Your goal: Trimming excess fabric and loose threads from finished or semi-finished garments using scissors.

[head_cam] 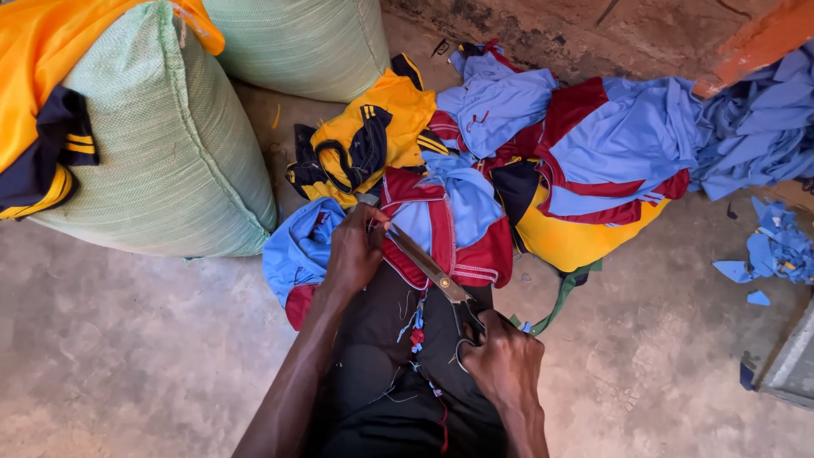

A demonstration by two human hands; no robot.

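Note:
My right hand (502, 360) grips the handles of a large pair of scissors (431, 270), whose blades point up and left. My left hand (356, 248) pinches the edge of a blue and red garment (445, 229) right at the blade tips. The garment lies across my lap, over dark trousers (381, 373) strewn with red and blue thread scraps.
Two green woven sacks (178, 161) stand at the left, one draped with a yellow and navy shirt (38, 93). A heap of yellow, blue and red garments (585, 144) lies ahead on the concrete floor. Blue offcuts (776, 250) sit at the right.

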